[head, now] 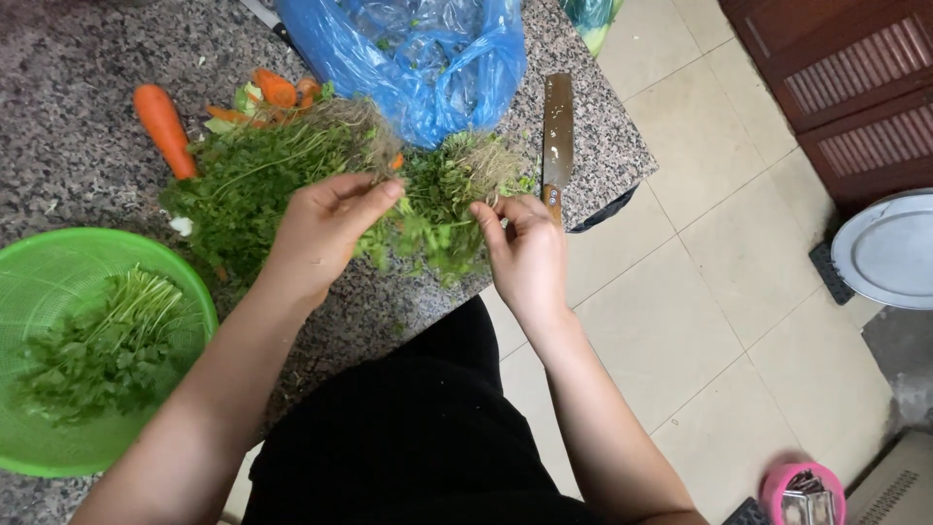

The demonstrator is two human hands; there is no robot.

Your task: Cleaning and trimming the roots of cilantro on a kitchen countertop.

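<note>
Head view looks down on a big bunch of leafy green coriander with pale, stringy roots (292,170), spread across a speckled grey granite worktop (78,58). Its leaves are dark and ragged, the thin stems run in a sheaf toward the tangled, straw-coloured roots, and a smaller clump of the same herb (447,209) lies just beside it, roots toward the far edge.

The left hand (321,233) rests on the big bunch, fingers (374,194) curled half shut over the stems near the roots — a loose grip on a few sprigs, though how many is hard to tell. The right hand (530,253) has its fingertips (491,216) pinched narrowly on the edge of the smaller clump — thumb and fingers nearly closed on the greens.

A round green plastic colander (39,457) sits at the near left corner with picked coriander sprigs (107,350) inside. Beyond the bunch lie a whole orange carrot (165,126), some cut carrot pieces (277,89) and a crumpled blue plastic bag (418,58). A steel cleaver with a wooden handle (557,131) lies just beside the right hand, blade pointing away.
</note>
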